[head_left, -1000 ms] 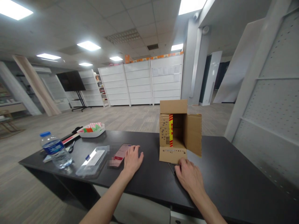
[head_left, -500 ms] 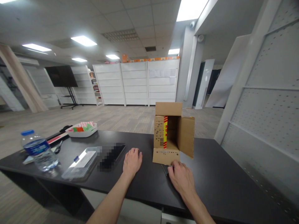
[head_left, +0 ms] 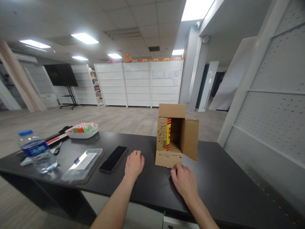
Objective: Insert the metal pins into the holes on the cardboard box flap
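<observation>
My left hand (head_left: 134, 164) rests on the dark desk beside the phone (head_left: 113, 159), fingers loosely curled in and nothing visible in them. At the front flap of an open cardboard box (head_left: 169, 159), my right hand (head_left: 184, 178) is closed on a thin metal tool (head_left: 166, 173) with two slim prongs spread in a V. Its rear part is hidden under the hand, so its exact kind is unclear. The box lies on its side, mouth toward me, with flaps folded out and a yellow-red tape strip along its left part.
Left on the desk (head_left: 147, 187) are a clear plastic case (head_left: 83, 165), a water bottle (head_left: 38, 152) and a white tray (head_left: 83, 134) of colourful packets. A perforated white panel (head_left: 267, 127) stands along the right. White shelving (head_left: 138, 84) lines the back.
The view has shifted slightly. Both hands, the thin tool and the box hold nearly the same positions.
</observation>
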A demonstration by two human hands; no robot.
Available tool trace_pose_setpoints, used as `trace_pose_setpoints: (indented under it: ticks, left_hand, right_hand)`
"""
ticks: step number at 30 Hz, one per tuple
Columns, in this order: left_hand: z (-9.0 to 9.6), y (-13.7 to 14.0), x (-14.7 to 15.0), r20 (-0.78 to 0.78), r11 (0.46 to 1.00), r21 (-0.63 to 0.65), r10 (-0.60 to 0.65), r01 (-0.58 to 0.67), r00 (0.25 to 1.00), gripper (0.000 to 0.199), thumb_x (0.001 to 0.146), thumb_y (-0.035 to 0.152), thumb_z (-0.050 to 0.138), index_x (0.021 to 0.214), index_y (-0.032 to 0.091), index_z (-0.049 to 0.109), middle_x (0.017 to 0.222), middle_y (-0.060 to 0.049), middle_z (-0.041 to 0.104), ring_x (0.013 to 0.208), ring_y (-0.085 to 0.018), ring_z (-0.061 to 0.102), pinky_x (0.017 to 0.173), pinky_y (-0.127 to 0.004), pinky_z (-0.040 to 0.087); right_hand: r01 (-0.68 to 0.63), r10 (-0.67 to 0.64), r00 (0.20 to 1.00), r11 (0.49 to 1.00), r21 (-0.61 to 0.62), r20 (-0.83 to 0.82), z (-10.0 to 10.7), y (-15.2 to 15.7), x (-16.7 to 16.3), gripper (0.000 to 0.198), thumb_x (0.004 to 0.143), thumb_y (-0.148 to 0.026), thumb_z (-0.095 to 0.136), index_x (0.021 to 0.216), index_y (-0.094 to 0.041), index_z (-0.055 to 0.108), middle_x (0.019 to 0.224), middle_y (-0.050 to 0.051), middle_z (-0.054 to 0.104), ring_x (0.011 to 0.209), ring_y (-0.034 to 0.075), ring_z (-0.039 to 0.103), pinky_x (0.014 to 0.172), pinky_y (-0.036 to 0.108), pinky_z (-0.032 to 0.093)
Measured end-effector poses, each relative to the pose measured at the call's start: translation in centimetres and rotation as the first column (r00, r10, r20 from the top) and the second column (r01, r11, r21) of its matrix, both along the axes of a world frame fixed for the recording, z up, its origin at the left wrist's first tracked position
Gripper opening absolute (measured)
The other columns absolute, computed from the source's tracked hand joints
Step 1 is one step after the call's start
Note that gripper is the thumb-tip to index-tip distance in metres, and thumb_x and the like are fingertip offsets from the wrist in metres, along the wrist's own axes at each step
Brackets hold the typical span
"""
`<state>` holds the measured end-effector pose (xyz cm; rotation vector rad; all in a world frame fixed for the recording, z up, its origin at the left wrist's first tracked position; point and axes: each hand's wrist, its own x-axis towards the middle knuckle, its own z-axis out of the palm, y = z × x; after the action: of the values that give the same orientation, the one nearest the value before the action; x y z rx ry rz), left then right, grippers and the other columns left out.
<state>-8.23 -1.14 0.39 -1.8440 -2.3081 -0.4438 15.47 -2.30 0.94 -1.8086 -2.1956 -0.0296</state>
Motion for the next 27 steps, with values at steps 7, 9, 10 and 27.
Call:
trace_pose_setpoints:
  ticks: [7, 9, 10, 27]
  left_hand:
    - [0.4, -0.2, 0.2, 0.003, 1.0, -0.005, -0.002, 0.002, 1.0, 0.029, 0.097, 0.025, 0.039, 0.112, 0.016, 0.062, 0.114, -0.012, 0.064, 0.111, -0.024, 0.059, 0.098, -0.037, 0.041]
    - [0.3, -0.2, 0.2, 0.002, 1.0, -0.003, -0.004, 0.004, 1.0, 0.03, 0.097, 0.025, 0.038, 0.112, 0.016, 0.062, 0.114, -0.012, 0.064, 0.11, -0.024, 0.059, 0.097, -0.038, 0.041]
    - [0.3, -0.2, 0.2, 0.001, 1.0, -0.001, -0.003, 0.003, 1.0, 0.03, 0.097, 0.025, 0.038, 0.111, 0.016, 0.062, 0.113, -0.012, 0.064, 0.11, -0.024, 0.059, 0.097, -0.038, 0.041]
    - [-0.1, 0.0, 0.0, -0.019, 0.999, 0.035, 0.004, -0.003, 1.0, 0.027, 0.096, 0.024, 0.041, 0.11, 0.017, 0.063, 0.11, -0.01, 0.064, 0.107, -0.024, 0.06, 0.095, -0.039, 0.041]
  right_hand:
    - [-0.009, 0.009, 1.0, 1.0, 0.006, -0.018, -0.2, 0.1, 0.0, 0.024, 0.099, -0.025, 0.041, 0.087, -0.019, 0.061, 0.088, 0.008, 0.072, 0.085, 0.023, 0.066, 0.072, 0.031, 0.036]
    - [-0.019, 0.02, 0.999, 1.0, 0.016, -0.039, -0.3, 0.2, 0.1, 0.025, 0.1, -0.025, 0.04, 0.086, -0.019, 0.06, 0.087, 0.007, 0.072, 0.083, 0.023, 0.067, 0.07, 0.031, 0.035]
    - [-0.024, 0.026, 0.998, 0.999, 0.022, -0.053, -0.3, 0.2, 0.2, 0.025, 0.1, -0.025, 0.039, 0.086, -0.019, 0.059, 0.086, 0.007, 0.072, 0.081, 0.022, 0.067, 0.069, 0.03, 0.034]
    - [-0.099, 0.251, 0.772, 0.955, 0.28, -0.584, -2.6, 1.4, 1.2, 0.03, 0.098, -0.04, 0.043, 0.088, -0.023, 0.065, 0.084, 0.005, 0.072, 0.073, 0.021, 0.067, 0.066, 0.029, 0.043]
